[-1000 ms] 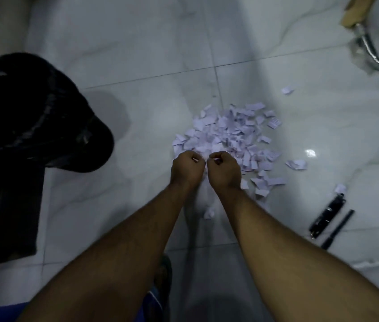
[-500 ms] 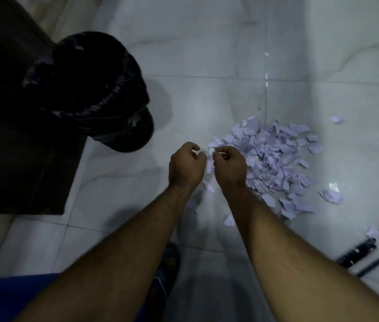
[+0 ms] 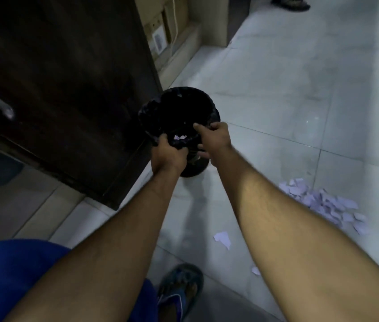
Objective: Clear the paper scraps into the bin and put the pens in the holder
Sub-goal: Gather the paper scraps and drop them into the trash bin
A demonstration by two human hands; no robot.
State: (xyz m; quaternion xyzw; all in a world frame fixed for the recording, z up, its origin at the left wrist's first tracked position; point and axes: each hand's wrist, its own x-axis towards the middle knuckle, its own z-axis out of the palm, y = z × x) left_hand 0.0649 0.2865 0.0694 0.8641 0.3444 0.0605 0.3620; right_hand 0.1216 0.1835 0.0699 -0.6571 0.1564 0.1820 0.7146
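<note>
Hands meet at the near rim of the bin [image 3: 179,105], a round black bin lined with a dark bag that stands on the floor [image 3: 277,94] just beside a dark wooden cabinet [image 3: 67,77]. The left hand [image 3: 168,153] is curled over the near edge of the bag, fingers bent inward; whether it pinches the liner or paper I cannot tell. The right hand [image 3: 214,138] reaches across the rim from the other side, thumb and forefinger drawn together above the opening, the remaining fingers folded under against the bin's outer wall; what it grips, if anything, is too blurred to make out. Between the two hands, down inside the bag, lie a few pale paper scraps [image 3: 180,137].

Behind the right forearm, well apart from the bin, the main pile of scraps [image 3: 323,201] is spread on the pale tiles. Two loose pieces [image 3: 223,238] lie nearer, between the forearms and under the right one. Below the left arm shows blue cloth over a knee [image 3: 9,275], and between the arms a foot in a sandal [image 3: 179,291]. No pens are in view.
</note>
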